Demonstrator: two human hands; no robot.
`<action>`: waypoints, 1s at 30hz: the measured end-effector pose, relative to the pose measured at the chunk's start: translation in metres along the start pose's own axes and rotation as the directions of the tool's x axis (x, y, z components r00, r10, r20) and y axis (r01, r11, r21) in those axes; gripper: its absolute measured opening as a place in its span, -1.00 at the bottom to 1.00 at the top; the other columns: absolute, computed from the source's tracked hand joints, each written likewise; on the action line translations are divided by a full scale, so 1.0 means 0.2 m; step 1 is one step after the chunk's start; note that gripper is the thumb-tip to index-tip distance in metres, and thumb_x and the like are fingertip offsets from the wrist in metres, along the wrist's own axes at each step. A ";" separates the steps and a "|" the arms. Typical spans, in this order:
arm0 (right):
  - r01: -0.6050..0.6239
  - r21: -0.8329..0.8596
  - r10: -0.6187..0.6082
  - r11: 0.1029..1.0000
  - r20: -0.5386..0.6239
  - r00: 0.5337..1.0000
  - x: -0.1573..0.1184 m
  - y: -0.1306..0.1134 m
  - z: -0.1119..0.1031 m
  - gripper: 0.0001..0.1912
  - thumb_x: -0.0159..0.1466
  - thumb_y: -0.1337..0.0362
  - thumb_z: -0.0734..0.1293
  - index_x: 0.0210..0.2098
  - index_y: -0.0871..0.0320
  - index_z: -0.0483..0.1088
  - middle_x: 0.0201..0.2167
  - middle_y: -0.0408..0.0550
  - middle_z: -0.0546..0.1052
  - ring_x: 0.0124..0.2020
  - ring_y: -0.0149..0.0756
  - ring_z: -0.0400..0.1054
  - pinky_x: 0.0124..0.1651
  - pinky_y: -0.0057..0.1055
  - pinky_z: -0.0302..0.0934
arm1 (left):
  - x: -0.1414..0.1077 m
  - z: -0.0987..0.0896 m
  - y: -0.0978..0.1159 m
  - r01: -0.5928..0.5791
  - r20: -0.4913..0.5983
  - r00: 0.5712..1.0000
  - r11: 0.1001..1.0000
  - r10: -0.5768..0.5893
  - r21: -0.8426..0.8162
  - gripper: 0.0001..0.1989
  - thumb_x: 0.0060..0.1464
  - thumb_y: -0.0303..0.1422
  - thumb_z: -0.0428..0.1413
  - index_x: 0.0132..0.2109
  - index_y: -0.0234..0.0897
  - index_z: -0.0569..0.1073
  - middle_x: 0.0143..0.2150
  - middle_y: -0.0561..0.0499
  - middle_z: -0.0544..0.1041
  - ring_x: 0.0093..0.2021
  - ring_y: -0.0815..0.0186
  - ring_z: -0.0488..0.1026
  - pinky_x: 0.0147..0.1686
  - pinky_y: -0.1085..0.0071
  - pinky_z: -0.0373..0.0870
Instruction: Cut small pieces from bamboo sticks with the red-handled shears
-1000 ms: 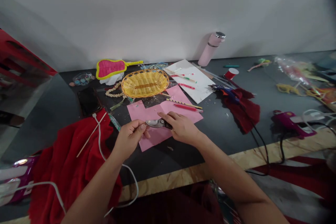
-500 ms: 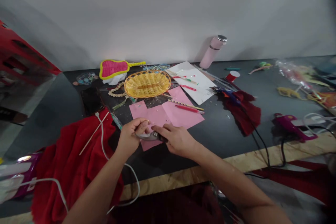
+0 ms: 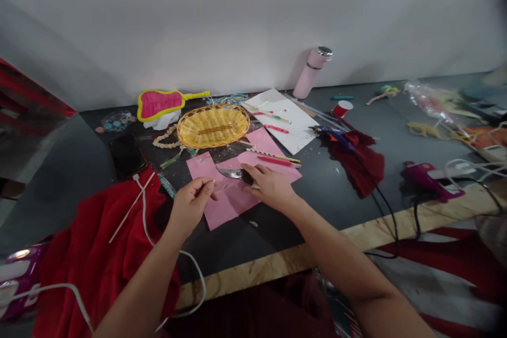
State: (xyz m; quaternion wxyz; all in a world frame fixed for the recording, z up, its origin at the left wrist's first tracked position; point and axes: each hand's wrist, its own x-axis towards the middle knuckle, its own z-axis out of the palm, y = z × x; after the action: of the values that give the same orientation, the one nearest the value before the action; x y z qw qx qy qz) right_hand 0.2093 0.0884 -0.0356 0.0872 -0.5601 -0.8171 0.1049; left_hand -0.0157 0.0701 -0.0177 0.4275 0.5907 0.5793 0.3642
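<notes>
My right hand (image 3: pixel 273 187) is wrapped round a pair of pruning shears (image 3: pixel 232 172). Their curved metal blade points left, over the pink paper (image 3: pixel 227 203); the handles are mostly hidden under the fingers. Left of the shears, my left hand (image 3: pixel 193 203) is closed in a pinch above the paper's left edge. A tiny pale bit shows at its fingertips, too small to name. Behind both hands sits a yellow wicker basket (image 3: pixel 214 127). A red pen (image 3: pixel 277 161) and a dotted stick (image 3: pixel 273 155) lie on the paper beyond my right hand.
Red cloth (image 3: pixel 106 232) with a white cable covers the left front. A phone (image 3: pixel 127 156) lies behind it. To the right are white paper (image 3: pixel 293 134), a pink bottle (image 3: pixel 311 73), a red spool (image 3: pixel 343 109), a glue gun (image 3: pixel 343 140) on dark red cloth and a purple device (image 3: pixel 430 179).
My right hand has drawn the shears away from my left hand and set them farther back over the pink paper. My left hand stays pinched, slightly apart from the blade.
</notes>
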 end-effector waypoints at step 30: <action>-0.004 -0.022 0.002 1.000 -0.093 0.996 0.02 0.07 -0.02 -0.50 0.25 0.15 0.30 0.13 0.20 0.25 0.05 0.15 0.38 0.08 -0.06 0.19 0.15 -0.10 0.07 | 0.02 -0.02 -0.06 -0.030 0.047 0.999 0.998 0.027 0.063 -0.69 0.11 -0.20 0.03 -0.09 -0.32 0.42 -0.30 -0.07 0.58 -0.27 0.25 0.51 -0.28 0.41 0.36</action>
State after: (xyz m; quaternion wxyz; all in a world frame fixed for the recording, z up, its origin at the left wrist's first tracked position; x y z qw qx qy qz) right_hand 0.2227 0.0968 -0.0352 0.1190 -0.5665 -0.8124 0.0698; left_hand -0.0234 0.0749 -0.0272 0.4168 0.6204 0.5721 0.3377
